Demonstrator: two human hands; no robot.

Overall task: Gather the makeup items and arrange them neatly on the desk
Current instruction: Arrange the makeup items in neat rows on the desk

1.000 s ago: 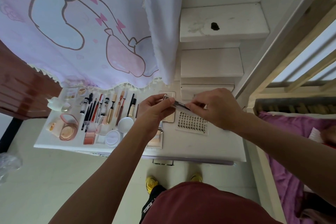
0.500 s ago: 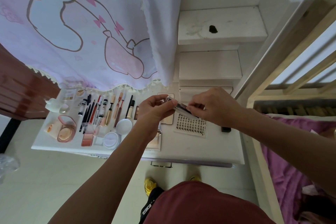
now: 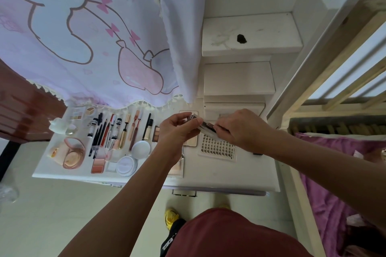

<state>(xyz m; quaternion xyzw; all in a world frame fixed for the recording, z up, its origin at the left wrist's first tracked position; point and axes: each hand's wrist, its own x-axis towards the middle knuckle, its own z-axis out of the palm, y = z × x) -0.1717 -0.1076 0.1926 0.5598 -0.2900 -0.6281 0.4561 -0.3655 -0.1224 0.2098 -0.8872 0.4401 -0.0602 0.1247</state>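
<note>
Holding a slim clear case (image 3: 205, 127) between both hands, above the white desk (image 3: 229, 175) and not touching it. Forearm of the left hand (image 3: 177, 131) is running diagonally from lower left. Its thumb is sitting on top and its fingers are curling underneath, pinching the case's left end. Forearm of the right hand (image 3: 242, 129) is stretching in from the right edge, with the back of the hand facing the camera. Its fingers are curling down and pinching the case's right end, and the fingertips are mostly hiding under the knuckles. The case is tilting, left end higher in view.

Directly below the hands, a lash tray (image 3: 217, 149) is lying flat on the desk. Left of it, a row of pencils and tubes (image 3: 117, 129) is lying side by side. Two round white compacts (image 3: 126, 166), a blush palette (image 3: 97, 166) and an open pink compact (image 3: 73, 155) are sitting in front of that row. A cartoon curtain (image 3: 83, 37) is hanging over the desk's far edge.
</note>
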